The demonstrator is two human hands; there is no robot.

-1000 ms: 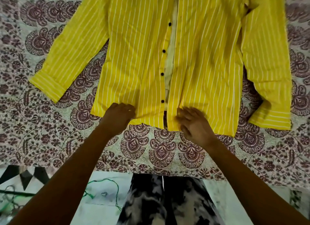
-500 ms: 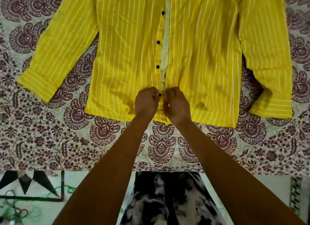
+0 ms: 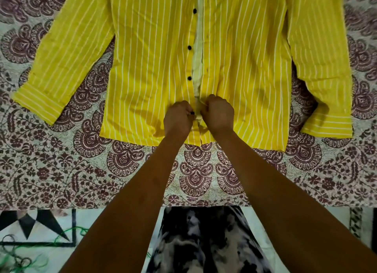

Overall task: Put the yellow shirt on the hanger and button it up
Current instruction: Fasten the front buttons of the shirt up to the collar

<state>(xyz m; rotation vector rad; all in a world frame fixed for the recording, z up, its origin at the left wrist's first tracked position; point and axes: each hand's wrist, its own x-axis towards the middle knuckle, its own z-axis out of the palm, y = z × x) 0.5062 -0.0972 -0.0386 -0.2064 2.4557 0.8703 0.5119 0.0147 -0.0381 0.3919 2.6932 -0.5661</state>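
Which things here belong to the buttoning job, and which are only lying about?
Belong to the job:
- yellow shirt
- lowest button
- left hand and right hand, gripping the shirt's front edges

Lying about:
- patterned bedsheet
- green cord on the floor

No hanger is visible.

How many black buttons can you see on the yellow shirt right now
4. Three run down the left placket: upper button, middle button, lower button. A fourth sits at the left hand. More may be hidden above.
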